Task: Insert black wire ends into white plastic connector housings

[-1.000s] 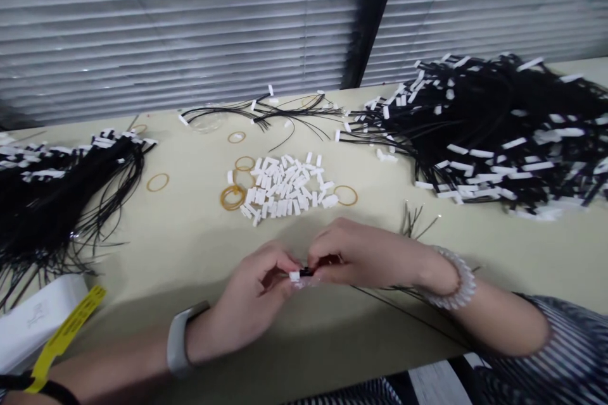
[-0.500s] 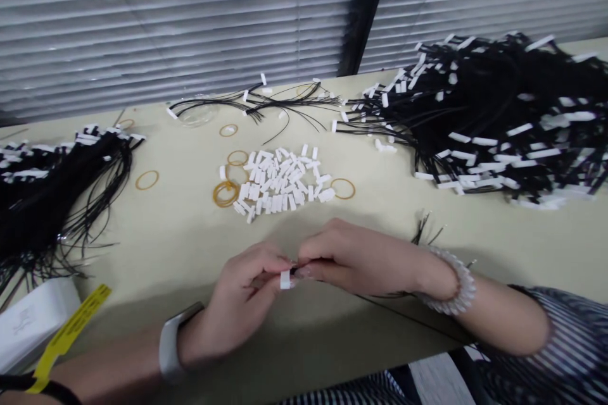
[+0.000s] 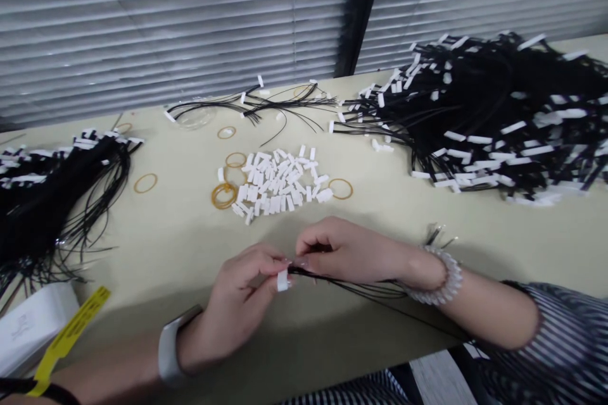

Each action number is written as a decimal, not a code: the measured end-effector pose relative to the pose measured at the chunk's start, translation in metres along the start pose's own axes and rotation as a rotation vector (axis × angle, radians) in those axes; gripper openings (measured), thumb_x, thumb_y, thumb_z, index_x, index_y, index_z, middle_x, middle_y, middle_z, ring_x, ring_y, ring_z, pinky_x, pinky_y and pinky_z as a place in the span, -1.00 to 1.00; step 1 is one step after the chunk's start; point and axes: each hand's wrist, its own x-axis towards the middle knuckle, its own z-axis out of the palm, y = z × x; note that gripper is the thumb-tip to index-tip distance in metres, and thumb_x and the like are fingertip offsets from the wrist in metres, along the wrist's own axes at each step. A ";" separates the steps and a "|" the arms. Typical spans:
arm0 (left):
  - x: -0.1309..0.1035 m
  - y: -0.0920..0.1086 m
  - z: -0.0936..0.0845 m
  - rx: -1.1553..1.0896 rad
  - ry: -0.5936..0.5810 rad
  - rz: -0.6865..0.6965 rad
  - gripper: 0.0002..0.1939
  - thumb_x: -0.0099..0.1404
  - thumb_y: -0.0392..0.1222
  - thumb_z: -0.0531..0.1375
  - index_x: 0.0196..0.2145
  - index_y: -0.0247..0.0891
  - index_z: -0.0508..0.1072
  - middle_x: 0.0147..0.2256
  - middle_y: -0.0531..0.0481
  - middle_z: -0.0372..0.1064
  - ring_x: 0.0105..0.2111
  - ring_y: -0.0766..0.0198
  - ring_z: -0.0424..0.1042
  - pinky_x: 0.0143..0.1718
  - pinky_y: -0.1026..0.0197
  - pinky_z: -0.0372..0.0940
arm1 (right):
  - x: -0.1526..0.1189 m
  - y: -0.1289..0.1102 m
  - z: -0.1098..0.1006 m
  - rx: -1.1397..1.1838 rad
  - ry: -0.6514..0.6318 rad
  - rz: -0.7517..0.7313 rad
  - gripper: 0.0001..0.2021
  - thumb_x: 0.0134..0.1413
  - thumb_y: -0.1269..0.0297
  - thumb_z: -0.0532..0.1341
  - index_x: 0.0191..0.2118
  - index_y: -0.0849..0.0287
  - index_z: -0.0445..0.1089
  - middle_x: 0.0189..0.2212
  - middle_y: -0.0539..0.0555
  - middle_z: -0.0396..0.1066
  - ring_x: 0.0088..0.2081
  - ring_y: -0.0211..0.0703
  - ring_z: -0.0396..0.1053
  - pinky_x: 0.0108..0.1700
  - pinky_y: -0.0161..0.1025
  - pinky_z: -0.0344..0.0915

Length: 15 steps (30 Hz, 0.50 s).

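Observation:
A small white connector housing is pinched between the thumb and fingers of my left hand, near the front middle of the table. Several thin black wires run from the connector to the right, passing under my right wrist. My right hand is closed, its thumb and forefinger pinching at the wires right beside the connector. The exact spot where its fingertips meet the wires is partly hidden. Bare wire ends stick out beyond my right wrist. A heap of loose white connector housings lies just past my hands.
Rubber bands lie around the heap. A large pile of black wire harnesses fills the right back; another bundle lies left. A few harnesses rest near the window blinds. A white box and yellow tag are front left.
My right hand's fingers have lifted slightly, and more of the black wires beneath them shows. My left hand still pinches the connector housing. The view has shifted a little.

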 end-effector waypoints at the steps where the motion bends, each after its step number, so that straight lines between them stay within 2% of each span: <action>1: 0.000 0.000 0.000 -0.003 0.006 -0.007 -0.78 0.12 -0.52 0.13 -0.39 -0.22 0.40 -0.42 0.07 0.37 -0.44 0.38 0.37 -0.42 0.36 0.26 | -0.001 0.000 0.000 -0.017 0.021 0.002 -0.81 0.07 0.33 0.05 -0.51 0.24 0.28 -0.62 -0.12 0.19 -0.56 -0.44 0.10 -0.54 -0.45 0.00; 10: 0.000 0.000 0.001 -0.002 -0.005 -0.101 -0.88 0.17 -0.41 0.11 -0.44 -0.25 0.38 -0.44 0.03 0.35 -0.45 0.33 0.34 -0.43 0.30 0.25 | -0.005 -0.009 -0.005 -0.232 0.116 -0.051 -0.82 0.08 0.46 0.03 -0.49 0.22 0.28 -0.61 -0.11 0.27 -0.53 -0.43 0.16 -0.45 -0.42 0.01; 15: -0.001 0.001 0.002 0.018 -0.037 -0.058 -0.85 0.18 -0.45 0.08 -0.41 -0.25 0.36 -0.41 0.01 0.35 -0.41 0.33 0.35 -0.39 0.29 0.25 | -0.008 -0.012 -0.004 -0.384 0.136 -0.056 -0.77 0.13 0.43 -0.02 -0.52 0.23 0.23 -0.66 -0.11 0.16 -0.57 -0.42 0.07 -0.50 -0.38 -0.07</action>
